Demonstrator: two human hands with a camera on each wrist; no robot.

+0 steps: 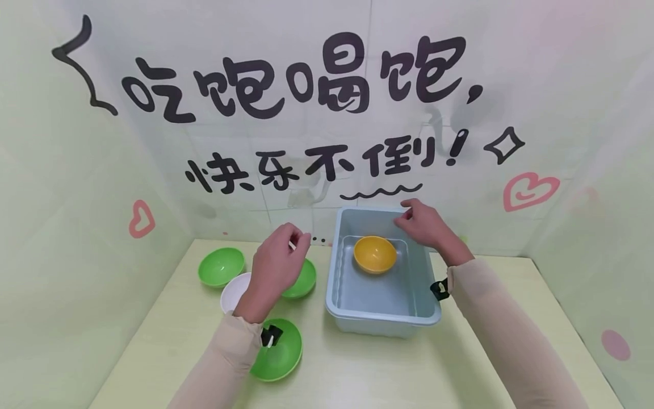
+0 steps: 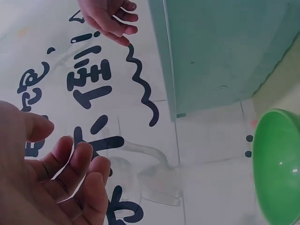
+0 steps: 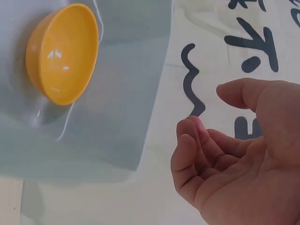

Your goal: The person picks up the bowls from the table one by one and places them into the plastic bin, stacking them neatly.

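Observation:
My left hand (image 1: 280,258) hovers over the bowls on the left, fingers loosely bent and nothing in them. Below it are a green bowl (image 1: 302,279) partly behind the hand, a white bowl (image 1: 234,291) partly covered by my wrist, and a nearer green bowl (image 1: 283,355) overlapped by my sleeve. Another green bowl (image 1: 222,267) sits at the back left. Over the far right part of the blue-grey basin (image 1: 352,295) is my right hand (image 1: 421,223), also holding nothing, its thumb and fingers apart in the right wrist view. Inside the basin rests a yellow bowl (image 1: 375,254).
The basin stands on a pale table (image 1: 357,369) near the back wall (image 1: 230,216), which carries large black lettering. Side walls (image 1: 603,284) close in the table left and right. A dark wrist strap (image 1: 440,289) shows at the right cuff.

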